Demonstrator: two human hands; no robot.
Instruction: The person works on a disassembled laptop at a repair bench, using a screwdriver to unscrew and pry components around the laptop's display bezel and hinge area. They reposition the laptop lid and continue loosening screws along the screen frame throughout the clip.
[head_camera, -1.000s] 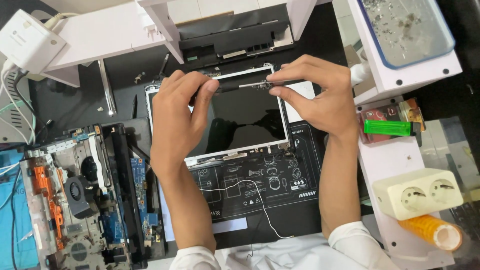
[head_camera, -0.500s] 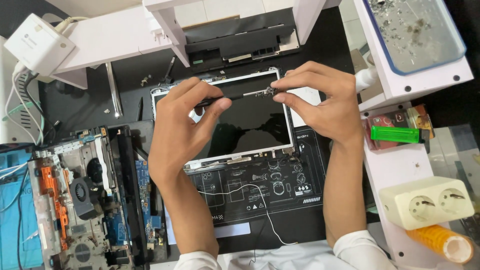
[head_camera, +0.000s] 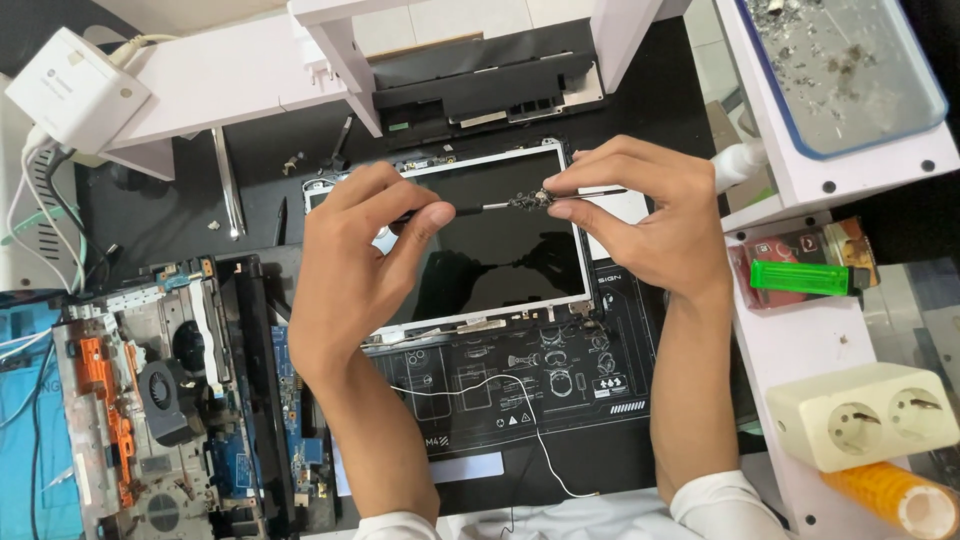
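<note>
My left hand (head_camera: 355, 265) pinches the dark handle end of a thin screwdriver-like tool (head_camera: 490, 207) held level above a bare laptop screen panel (head_camera: 500, 260). My right hand (head_camera: 645, 215) pinches the tool's other end, where a small clump of metal bits (head_camera: 530, 201) clings to the shaft. The panel lies flat on a black printed work mat (head_camera: 520, 385), with a thin white wire (head_camera: 500, 395) trailing across the mat.
An opened laptop base with fan and boards (head_camera: 160, 390) lies at left. A white adapter box (head_camera: 75, 90) sits top left. On the right shelf are a green lighter (head_camera: 805, 278), a white double socket (head_camera: 870, 415), an orange roll (head_camera: 900, 495) and a tray of metal scraps (head_camera: 840, 70).
Both hands with the tool sit lower in the frame than before. The grip on both ends looks the same.
</note>
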